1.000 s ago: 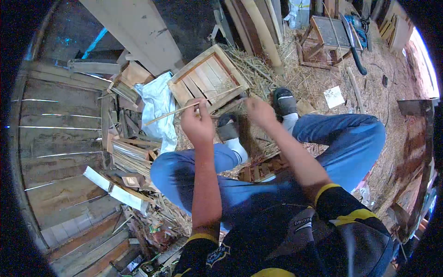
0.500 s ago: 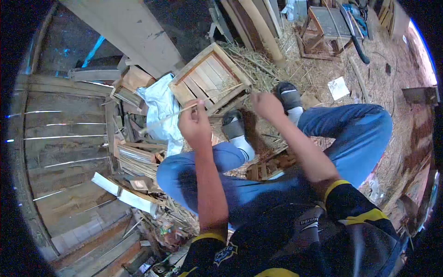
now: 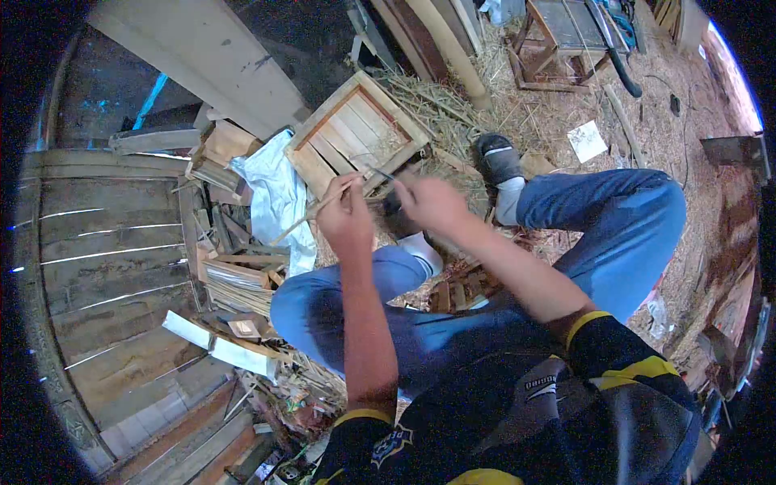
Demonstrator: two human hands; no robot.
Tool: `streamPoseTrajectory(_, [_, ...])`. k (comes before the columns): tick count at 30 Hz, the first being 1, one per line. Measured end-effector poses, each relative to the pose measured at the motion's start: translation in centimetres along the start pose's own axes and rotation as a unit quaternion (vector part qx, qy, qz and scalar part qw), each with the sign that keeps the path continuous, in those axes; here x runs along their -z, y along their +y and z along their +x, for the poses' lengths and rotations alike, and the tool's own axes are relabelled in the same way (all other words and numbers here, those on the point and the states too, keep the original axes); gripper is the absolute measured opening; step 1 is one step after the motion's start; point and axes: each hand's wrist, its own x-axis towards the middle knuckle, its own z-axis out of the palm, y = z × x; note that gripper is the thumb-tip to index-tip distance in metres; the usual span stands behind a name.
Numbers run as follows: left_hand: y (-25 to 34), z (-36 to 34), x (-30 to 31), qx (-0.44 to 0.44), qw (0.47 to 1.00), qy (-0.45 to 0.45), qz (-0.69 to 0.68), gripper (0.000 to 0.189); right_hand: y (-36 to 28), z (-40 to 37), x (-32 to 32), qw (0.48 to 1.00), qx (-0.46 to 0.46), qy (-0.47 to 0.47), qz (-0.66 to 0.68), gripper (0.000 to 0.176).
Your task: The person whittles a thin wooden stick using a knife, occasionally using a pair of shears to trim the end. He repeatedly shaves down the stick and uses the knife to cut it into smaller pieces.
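Note:
My left hand (image 3: pixel 346 220) is closed on a thin wooden strip (image 3: pixel 311 212), pinched between thumb and fingers. The strip slants down and to the left from the fingertips. My right hand (image 3: pixel 436 207) grips a small knife, its handle hidden in the fist. The slim dark blade (image 3: pixel 381 171) points left toward the upper end of the strip. Beyond both hands lies a square wooden frame (image 3: pixel 406 151) with pale slats set inside it.
A white-blue plastic sheet (image 3: pixel 273 198) lies left of the frame, beside a bundle of thin strips (image 3: pixel 236 283). Shavings and straw cover the ground. A small wooden stool (image 3: pixel 558 48) with a dark-handled tool stands at the upper right. My shod feet (image 3: pixel 499 160) rest near the frame.
My right hand has moved left toward my left hand, bringing the knife blade close to the strip. The strip now slants more steeply downward. The view has shifted slightly.

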Motion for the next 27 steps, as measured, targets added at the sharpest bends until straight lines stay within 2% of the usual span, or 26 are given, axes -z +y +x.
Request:
streamPoseTrajectory(2, [-1.8,-0.3,-1.0,-0.041,0.997,0.06,0.023,0.012,-0.7,-0.2,0.5,1.0,-0.014,-0.018,0.021,0.043])
streamPoseTrajectory(3, [-0.1,-0.3,-0.6,0.012,0.998,0.054,-0.006,0.011,-0.9,0.0,0.7,0.999,-0.02,-0.022,0.031,0.045])
streamPoseTrajectory(6, [0.4,0.4,1.1,-0.031,0.996,0.074,0.039,0.013,2.3,1.6,2.4,0.992,-0.106,0.052,0.054,0.047])
streamPoseTrajectory(7, [1.4,0.3,1.6,0.057,0.996,0.068,0.008,0.015,3.7,2.1,3.0,0.99,-0.113,0.066,0.058,0.048])
streamPoseTrajectory(9, [1.5,0.2,2.0,-0.008,0.996,0.064,0.054,0.015,6.2,2.7,4.0,0.985,-0.127,0.094,0.063,0.05])
streamPoseTrajectory(11, [1.2,0.1,1.6,-0.073,0.993,0.061,0.076,0.014,7.6,2.9,3.9,0.985,-0.113,0.097,0.082,0.049])
streamPoseTrajectory(15, [2.1,-0.1,0.8,-0.057,0.996,0.052,0.046,0.012,8.6,2.5,0.5,0.986,-0.042,0.131,0.09,0.039])
streamPoseTrajectory(18, [2.1,-0.2,0.7,-0.043,0.996,0.038,0.062,0.01,4.7,1.1,1.3,0.994,-0.017,0.017,0.103,0.036])
streamPoseTrajectory(21, [2.4,-0.5,0.9,-0.052,0.995,0.03,0.079,0.011,3.1,0.1,0.2,0.992,0.029,-0.022,0.118,0.034])
streamPoseTrajectory(24, [2.3,-0.7,1.1,-0.046,0.995,0.021,0.081,0.012,0.5,-0.9,1.8,0.986,0.076,-0.02,0.146,0.035])
streamPoseTrajectory(27, [1.6,-0.9,1.2,-0.035,0.996,0.011,0.082,0.013,0.6,-0.9,0.7,0.987,0.073,-0.011,0.143,0.035])
